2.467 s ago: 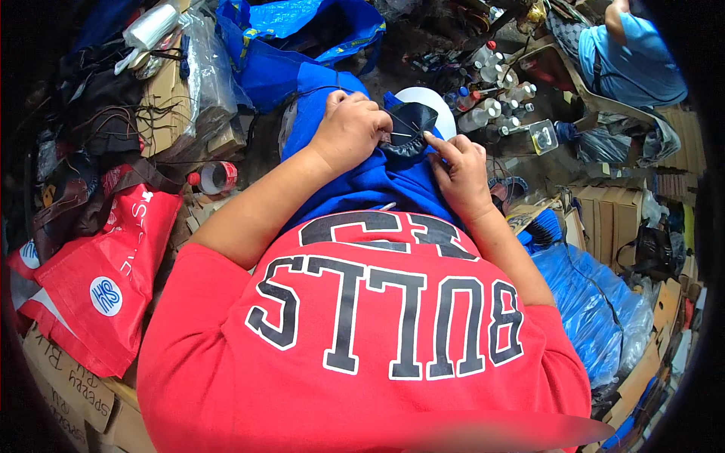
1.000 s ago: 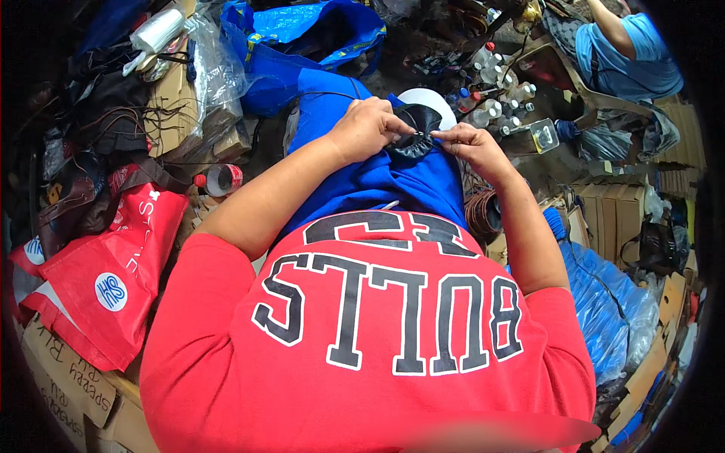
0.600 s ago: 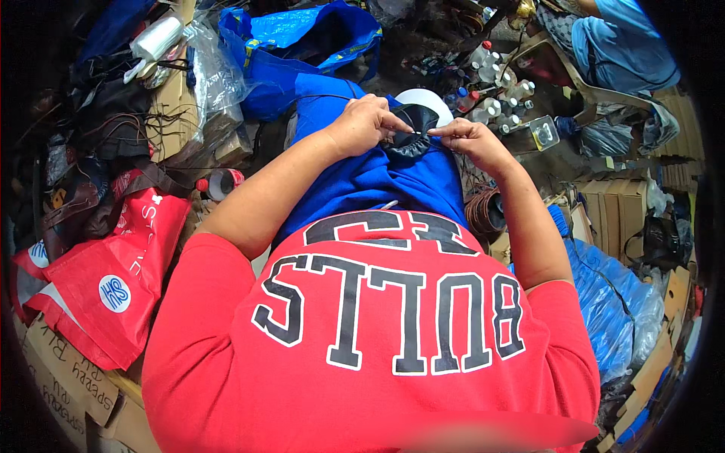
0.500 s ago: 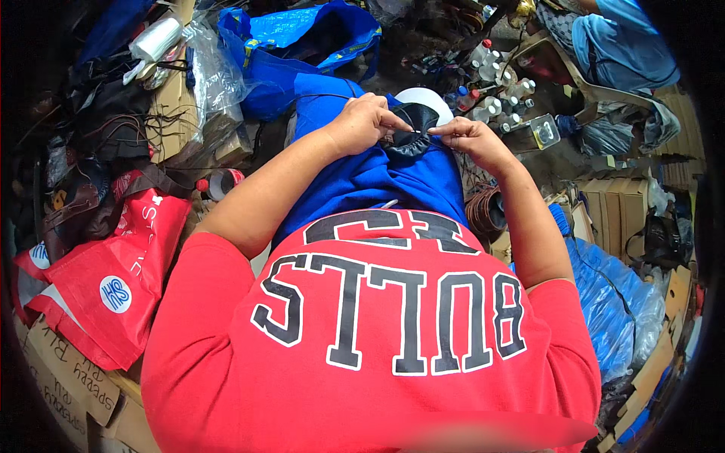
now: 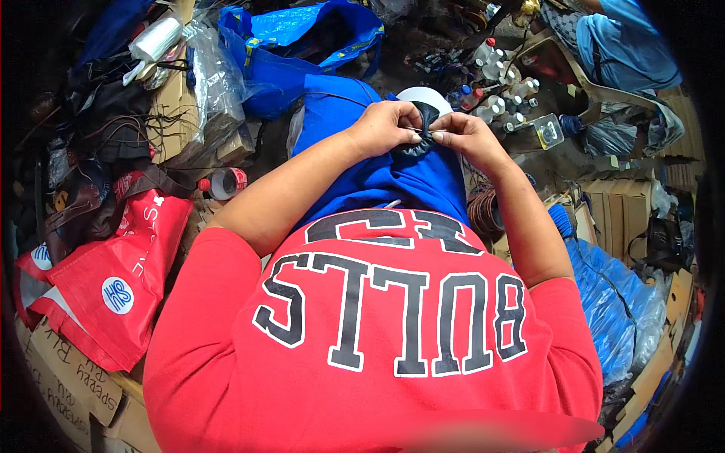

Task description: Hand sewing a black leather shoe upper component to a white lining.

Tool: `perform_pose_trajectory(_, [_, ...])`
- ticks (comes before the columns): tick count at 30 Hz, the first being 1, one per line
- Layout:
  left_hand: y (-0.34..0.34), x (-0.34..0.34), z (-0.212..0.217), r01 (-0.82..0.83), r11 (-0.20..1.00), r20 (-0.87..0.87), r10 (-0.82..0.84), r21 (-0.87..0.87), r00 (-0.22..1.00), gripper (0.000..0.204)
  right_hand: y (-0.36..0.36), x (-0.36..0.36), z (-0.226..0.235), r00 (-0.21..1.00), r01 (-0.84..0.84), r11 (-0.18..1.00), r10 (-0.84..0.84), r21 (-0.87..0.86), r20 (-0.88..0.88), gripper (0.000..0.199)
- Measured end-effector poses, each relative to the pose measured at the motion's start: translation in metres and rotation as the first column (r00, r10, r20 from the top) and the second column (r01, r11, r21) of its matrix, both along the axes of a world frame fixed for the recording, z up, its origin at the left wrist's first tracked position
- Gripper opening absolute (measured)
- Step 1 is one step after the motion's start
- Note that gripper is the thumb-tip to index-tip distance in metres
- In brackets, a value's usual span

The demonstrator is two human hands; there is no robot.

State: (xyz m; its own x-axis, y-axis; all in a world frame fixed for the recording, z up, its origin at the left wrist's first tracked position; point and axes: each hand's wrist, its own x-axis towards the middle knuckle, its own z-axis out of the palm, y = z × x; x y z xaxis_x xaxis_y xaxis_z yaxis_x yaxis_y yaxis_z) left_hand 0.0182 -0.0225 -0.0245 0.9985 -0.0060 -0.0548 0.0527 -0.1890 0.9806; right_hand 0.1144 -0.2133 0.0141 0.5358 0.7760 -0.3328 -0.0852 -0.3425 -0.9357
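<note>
My left hand (image 5: pixel 387 127) and my right hand (image 5: pixel 462 138) meet over my lap, both pinching a small dark piece of leather-like material (image 5: pixel 423 132). The piece sits folded between the fingertips of both hands, above my blue trousers (image 5: pixel 393 177). A thin pale thread or needle seems to run between the fingers of my right hand, but it is too small to tell. My red shirt with black letters (image 5: pixel 377 332) fills the lower half of the view.
A white round object (image 5: pixel 420 97) lies just beyond my hands. Several small bottles (image 5: pixel 498 83) stand at the far right, near another person in a blue shirt (image 5: pixel 623 45). Red bag (image 5: pixel 113 279) at left, blue bag (image 5: pixel 302 45) ahead, tape roll (image 5: pixel 225 183), cardboard boxes (image 5: pixel 619 204) at right.
My hands have drawn closer together on the dark piece and lifted it slightly away from my body. The piece is now bunched tighter between the fingertips.
</note>
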Motion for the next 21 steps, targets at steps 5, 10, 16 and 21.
perform_pose_trajectory(5, [0.006, 0.0, 0.008, -0.041, 0.976, 0.137, 0.012, 0.214, 0.99, 0.015, 0.005, 0.01, -0.003, 0.969, -0.143, 0.989, 0.147, -0.033, 0.199, 0.013])
perform_pose_trajectory(10, [0.026, -0.023, 0.027, -0.156, 0.798, 0.24, 0.015, 0.582, 0.971, 0.011, -0.015, 0.02, -0.008, 0.996, -0.046, 0.999, 0.045, 0.014, 0.078, 0.015])
perform_pose_trajectory(16, [0.011, -0.018, 0.041, -0.008, 0.849, 0.034, -0.012, 0.528, 0.999, 0.012, -0.015, 0.009, -0.005, 0.987, -0.069, 0.998, 0.067, 0.01, 0.148, 0.013])
perform_pose_trajectory(21, [0.009, -0.012, 0.038, 0.03, 0.846, 0.084, -0.088, 0.532, 0.993, 0.013, -0.037, 0.014, 0.037, 0.983, -0.071, 0.994, 0.057, 0.08, 0.173, 0.013])
